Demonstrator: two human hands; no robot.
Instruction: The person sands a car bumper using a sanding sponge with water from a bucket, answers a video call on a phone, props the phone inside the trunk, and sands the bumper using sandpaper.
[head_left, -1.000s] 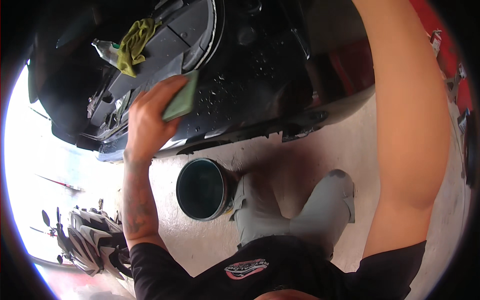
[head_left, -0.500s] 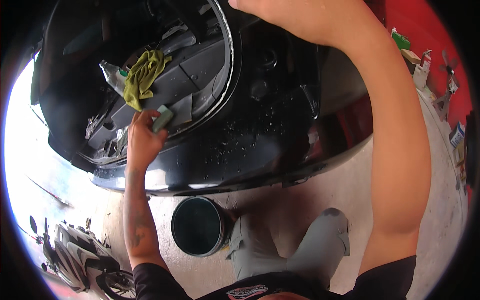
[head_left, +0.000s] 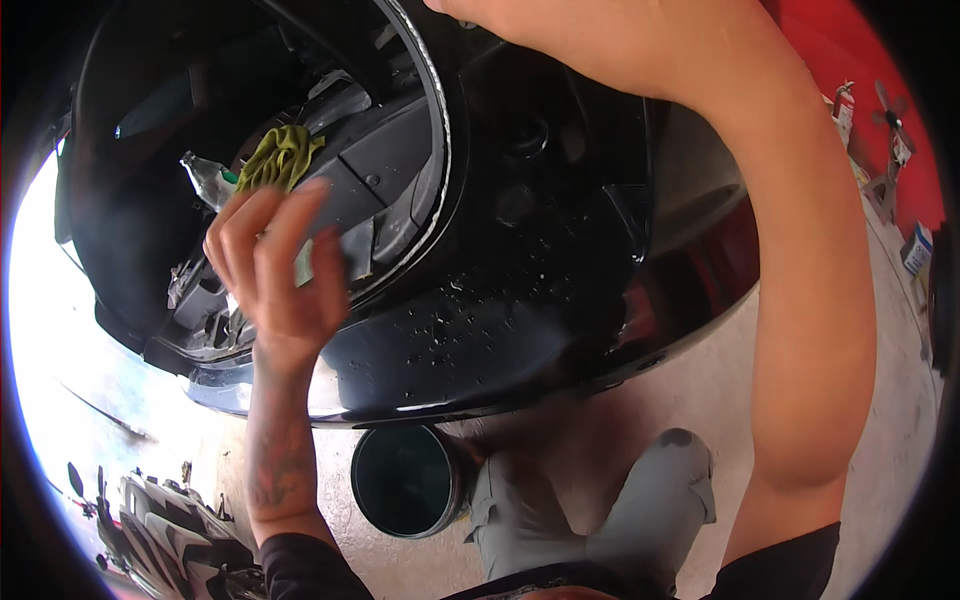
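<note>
My left hand (head_left: 278, 265) is raised over an open, trim-lined recess in a black car body (head_left: 470, 380), fingers apart and slightly blurred. A pale green pad (head_left: 304, 262) lies just behind it in the recess, partly hidden. A yellow-green cloth (head_left: 283, 155) and a clear plastic bottle (head_left: 205, 177) rest farther up in that recess. My right hand (head_left: 480, 15) reaches to the top edge of the view on the car, its fingers mostly out of sight. Water drops speckle the glossy panel.
A dark bucket (head_left: 403, 482) stands on the concrete floor below the car, beside my knees. A motorcycle (head_left: 165, 530) is at lower left. Along a red wall at right are a fan (head_left: 893, 120), a fire extinguisher (head_left: 842, 105) and a blue-and-white container (head_left: 916, 248).
My left hand has moved from the panel's edge into the recess and let go of the green pad, fingers now spread. The car sits lower in the view.
</note>
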